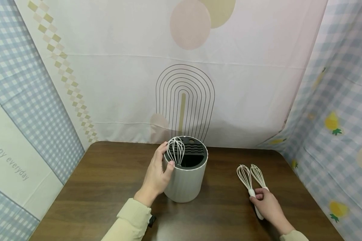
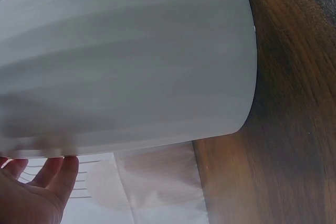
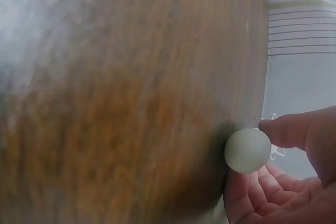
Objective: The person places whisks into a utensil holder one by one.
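A light grey cylindrical utensil holder (image 1: 183,187) with a black slotted top stands upright on the table. One whisk (image 1: 175,149) leans in its front opening, wire loops up, handle hidden inside. My left hand (image 1: 155,171) touches the holder's left side near the rim, fingers extended and thumb at the front; its fingertips (image 2: 67,174) meet the wall in the left wrist view. On the right, my right hand (image 1: 269,205) pinches the pale handle (image 3: 248,150) of a second whisk (image 1: 245,176). Beside it lies a third whisk (image 1: 258,175), its handle mostly hidden behind that hand.
The dark brown wooden table (image 1: 108,187) meets a white patterned cloth (image 1: 123,93) along its back edge. Blue checked cloths (image 1: 322,160) hang at both sides. The holder's top has wavy slots (image 1: 193,148) behind the larger opening.
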Demonstrator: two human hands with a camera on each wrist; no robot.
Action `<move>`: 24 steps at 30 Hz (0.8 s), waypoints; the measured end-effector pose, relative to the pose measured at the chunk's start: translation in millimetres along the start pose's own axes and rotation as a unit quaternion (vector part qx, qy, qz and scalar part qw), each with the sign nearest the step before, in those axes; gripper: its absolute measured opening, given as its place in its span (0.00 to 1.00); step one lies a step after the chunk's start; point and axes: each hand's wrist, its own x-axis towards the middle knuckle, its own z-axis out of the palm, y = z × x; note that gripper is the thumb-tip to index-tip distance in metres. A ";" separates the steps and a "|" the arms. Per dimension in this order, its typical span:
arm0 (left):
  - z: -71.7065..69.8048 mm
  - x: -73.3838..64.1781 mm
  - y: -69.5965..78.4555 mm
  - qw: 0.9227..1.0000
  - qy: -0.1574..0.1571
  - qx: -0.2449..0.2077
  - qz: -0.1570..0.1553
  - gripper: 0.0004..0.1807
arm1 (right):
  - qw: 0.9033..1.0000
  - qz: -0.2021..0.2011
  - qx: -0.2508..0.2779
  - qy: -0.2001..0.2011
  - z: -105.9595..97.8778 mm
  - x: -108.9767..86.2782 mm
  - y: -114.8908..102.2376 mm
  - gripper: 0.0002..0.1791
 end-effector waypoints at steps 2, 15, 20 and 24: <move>0.5 0.0 -0.9 1.000 0.000 0.002 0.001 0.33 | 1.000 0.000 -0.003 0.000 0.0 -0.1 -0.1 0.23; 0.6 -0.3 -0.5 1.000 -0.004 0.007 -0.006 0.33 | 0.998 -0.050 -0.003 0.039 -0.7 -8.6 -32.3 0.20; 0.4 -0.4 -0.2 1.000 -0.007 0.009 -0.010 0.34 | 0.995 -0.085 0.004 0.051 -1.2 -11.9 -47.2 0.18; 0.6 -0.2 -1.0 1.000 -0.004 0.007 -0.005 0.33 | 0.991 -0.108 0.004 0.073 -1.5 -14.1 -58.8 0.15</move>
